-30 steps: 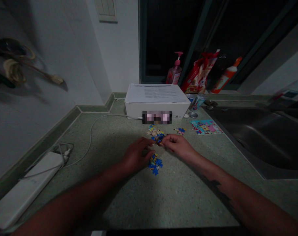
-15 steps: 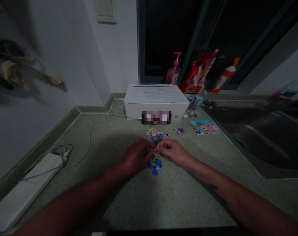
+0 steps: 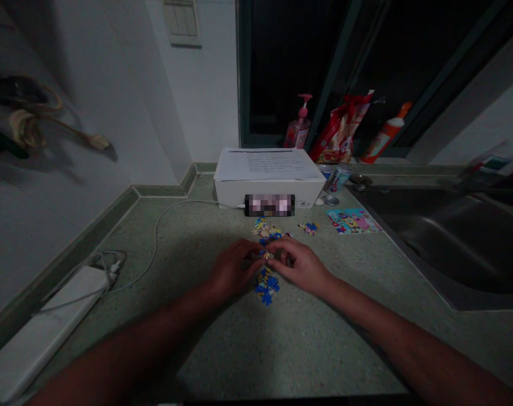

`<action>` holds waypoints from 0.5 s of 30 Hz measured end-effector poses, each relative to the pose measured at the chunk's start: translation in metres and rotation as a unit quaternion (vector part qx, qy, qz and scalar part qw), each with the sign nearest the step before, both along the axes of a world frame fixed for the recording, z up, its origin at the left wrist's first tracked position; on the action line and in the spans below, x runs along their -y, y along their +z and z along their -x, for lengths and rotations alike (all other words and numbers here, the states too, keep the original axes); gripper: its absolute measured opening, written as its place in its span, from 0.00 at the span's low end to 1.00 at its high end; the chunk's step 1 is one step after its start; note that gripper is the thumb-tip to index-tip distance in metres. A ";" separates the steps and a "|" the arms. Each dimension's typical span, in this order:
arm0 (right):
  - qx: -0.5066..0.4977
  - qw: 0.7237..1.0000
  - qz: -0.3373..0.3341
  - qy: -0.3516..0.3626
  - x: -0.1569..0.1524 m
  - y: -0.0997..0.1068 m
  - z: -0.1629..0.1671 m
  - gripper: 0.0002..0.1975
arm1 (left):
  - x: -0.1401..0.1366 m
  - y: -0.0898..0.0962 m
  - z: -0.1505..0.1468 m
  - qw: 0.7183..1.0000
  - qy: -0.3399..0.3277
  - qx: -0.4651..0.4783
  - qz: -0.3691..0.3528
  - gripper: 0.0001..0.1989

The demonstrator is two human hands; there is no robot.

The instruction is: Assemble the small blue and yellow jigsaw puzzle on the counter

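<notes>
Small jigsaw puzzle pieces [image 3: 267,255] are pinched between the fingertips of my left hand [image 3: 236,265] and my right hand [image 3: 299,263], which meet over the counter. Both hands are closed on them; the fingers partly hide their outline. Just below lies a pile of mostly blue jigsaw pieces [image 3: 266,287]. Beyond my fingers is a second group of jigsaw pieces [image 3: 265,229], yellow, beige and blue. A small cluster of blue and pink pieces [image 3: 310,228] lies apart to the right. Farther right rests a colourful cartoon picture card [image 3: 353,220].
A white box [image 3: 267,189] with a printed sheet on top stands at the back, a phone [image 3: 270,205] leaning against it. Its cable [image 3: 155,237] runs left to a white power strip [image 3: 48,327]. A steel sink [image 3: 455,237] is at right, with a can [image 3: 339,178] near it.
My right hand has turned slightly, its thumb and fingers now wider around the pieces at my fingertips. My left hand stays almost in place. The view has tipped up slightly.
</notes>
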State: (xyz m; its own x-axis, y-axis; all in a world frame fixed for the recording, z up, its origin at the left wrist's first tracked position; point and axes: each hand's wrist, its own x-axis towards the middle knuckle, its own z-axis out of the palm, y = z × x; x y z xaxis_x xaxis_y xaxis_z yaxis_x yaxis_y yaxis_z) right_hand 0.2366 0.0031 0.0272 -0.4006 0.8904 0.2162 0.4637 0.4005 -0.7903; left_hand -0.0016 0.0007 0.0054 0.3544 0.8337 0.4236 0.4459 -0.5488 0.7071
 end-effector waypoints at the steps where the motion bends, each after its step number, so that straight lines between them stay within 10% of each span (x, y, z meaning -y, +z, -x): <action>1: 0.006 1.000 -0.003 0.004 0.000 0.001 0.000 0.11 | 0.000 0.000 0.000 1.000 -0.002 -0.001 0.001 0.10; 15: 0.052 0.997 -0.057 0.031 -0.003 0.002 -0.007 0.06 | 0.001 -0.002 -0.001 0.999 -0.037 -0.005 0.012 0.10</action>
